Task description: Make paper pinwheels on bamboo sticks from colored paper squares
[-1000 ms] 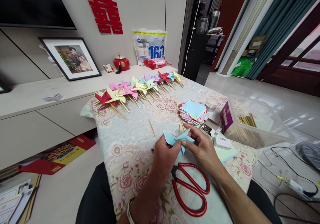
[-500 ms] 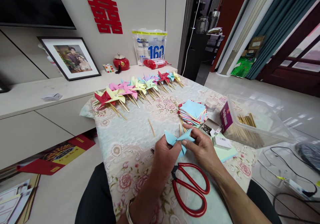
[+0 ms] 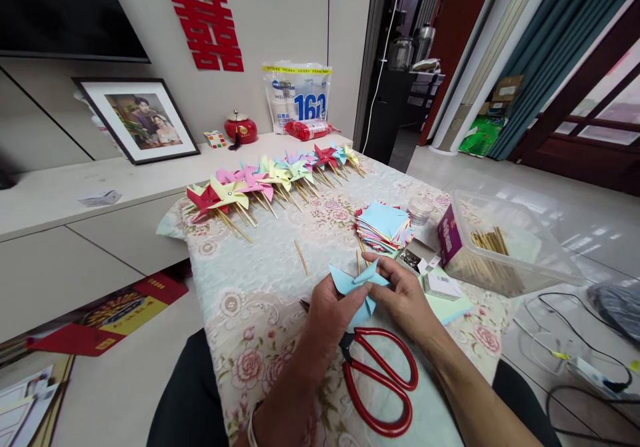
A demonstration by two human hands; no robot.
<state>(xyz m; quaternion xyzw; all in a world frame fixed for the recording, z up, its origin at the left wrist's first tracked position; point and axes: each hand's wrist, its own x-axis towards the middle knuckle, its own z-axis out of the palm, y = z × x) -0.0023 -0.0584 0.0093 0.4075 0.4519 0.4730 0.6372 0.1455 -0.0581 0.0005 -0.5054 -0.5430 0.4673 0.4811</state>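
Note:
A light blue paper pinwheel (image 3: 361, 282) sits between both of my hands, just above the flowered tablecloth (image 3: 250, 280). My left hand (image 3: 333, 314) pinches its left and lower folds. My right hand (image 3: 406, 297) grips its right side, fingers curled over the top tip. Red-handled scissors (image 3: 377, 380) lie on the cloth directly below my hands. A stack of coloured paper squares (image 3: 384, 226) rests just beyond the pinwheel. Whether a pin or a stick is in the pinwheel is hidden by my fingers.
A row of finished pinwheels on sticks (image 3: 265, 180) lines the far edge. One loose stick (image 3: 301, 257) lies mid-cloth. A clear plastic tub of sticks (image 3: 495, 247) and a small box of pins (image 3: 417, 257) stand to the right. Cables (image 3: 575, 360) trail on the floor.
My hands have folded the blue pinwheel's flaps closer together and turned it slightly. The view has tipped down a little.

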